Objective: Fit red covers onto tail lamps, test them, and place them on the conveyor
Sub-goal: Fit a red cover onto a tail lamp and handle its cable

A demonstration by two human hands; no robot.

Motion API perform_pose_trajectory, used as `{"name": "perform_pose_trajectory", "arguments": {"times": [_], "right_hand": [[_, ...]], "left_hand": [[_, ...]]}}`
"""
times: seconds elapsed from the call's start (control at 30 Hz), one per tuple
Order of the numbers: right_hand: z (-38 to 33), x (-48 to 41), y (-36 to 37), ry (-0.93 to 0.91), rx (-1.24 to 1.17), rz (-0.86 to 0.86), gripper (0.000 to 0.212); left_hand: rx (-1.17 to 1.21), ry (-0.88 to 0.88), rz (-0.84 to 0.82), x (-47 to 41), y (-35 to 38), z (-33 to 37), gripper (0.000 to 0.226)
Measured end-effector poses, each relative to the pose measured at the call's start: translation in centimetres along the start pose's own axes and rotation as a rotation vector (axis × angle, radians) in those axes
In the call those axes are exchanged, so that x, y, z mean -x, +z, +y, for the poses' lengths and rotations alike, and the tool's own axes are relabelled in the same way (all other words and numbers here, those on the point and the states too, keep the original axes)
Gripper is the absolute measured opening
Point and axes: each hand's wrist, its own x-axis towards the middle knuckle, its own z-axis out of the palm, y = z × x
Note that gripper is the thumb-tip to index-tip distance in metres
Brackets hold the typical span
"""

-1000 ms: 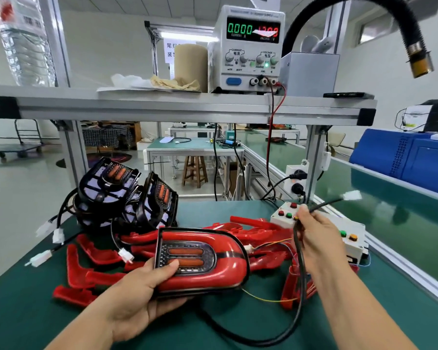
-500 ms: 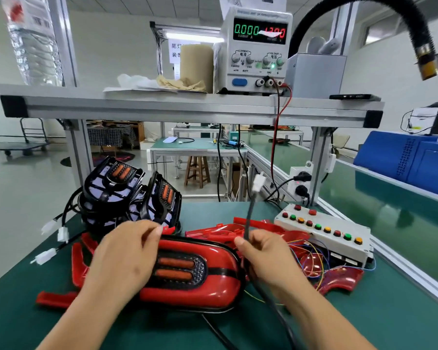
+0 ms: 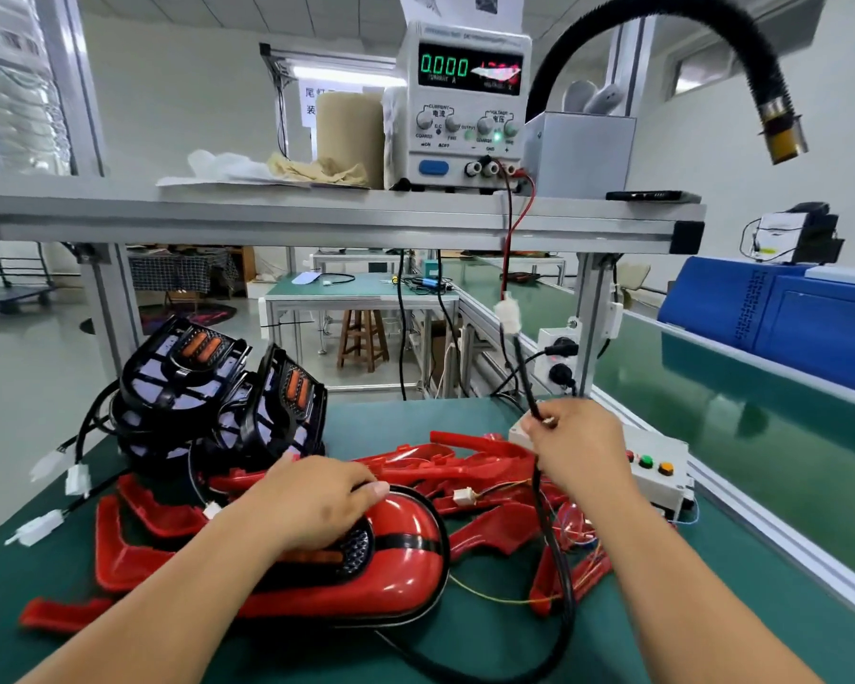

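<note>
A tail lamp with its red cover [image 3: 396, 565] fitted lies on the green mat in front of me. My left hand [image 3: 312, 506] rests on top of it, fingers bent over the lens. My right hand [image 3: 573, 446] pinches the lamp's black cable [image 3: 559, 575] and holds it up, so the white connector [image 3: 508, 313] stands above my fist. Loose red covers [image 3: 470, 461] are heaped behind the lamp. Two bare black lamps [image 3: 218, 387] lean at the back left. The white test box with coloured buttons [image 3: 657, 466] sits just right of my right hand.
The green conveyor [image 3: 761, 436] runs along the right side. An aluminium shelf [image 3: 336, 214] overhead carries the power supply [image 3: 465, 106] reading 0.000. A black hose [image 3: 741, 51] hangs at upper right. White connectors [image 3: 40, 528] lie at the left edge.
My left hand has slid from the lamp's left end onto its top. My right hand has moved right and back toward the test box, carrying the cable and raising the connector.
</note>
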Motion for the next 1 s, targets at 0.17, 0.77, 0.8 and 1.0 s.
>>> {"name": "perform_pose_trajectory", "arguments": {"times": [0.17, 0.77, 0.8, 1.0], "right_hand": [[-2.1, -2.3, -0.7, 0.104, -0.458, 0.089, 0.026], [-14.5, 1.6, 3.9, 0.547, -1.857, -0.590, 0.025], [-14.4, 1.8, 4.3, 0.554, -1.836, -0.597, 0.026], [-14.1, 3.0, 6.2, 0.421, -1.551, -0.764, 0.027]], "left_hand": [[0.059, 0.088, 0.038, 1.3, -0.3, -0.6, 0.038], [0.277, 0.298, 0.270, 3.4, 2.3, 3.0, 0.029], [0.310, 0.242, 0.321, 3.3, 1.7, 1.8, 0.025], [0.841, -0.123, 0.769, 1.9, -4.1, -3.2, 0.013]]}}
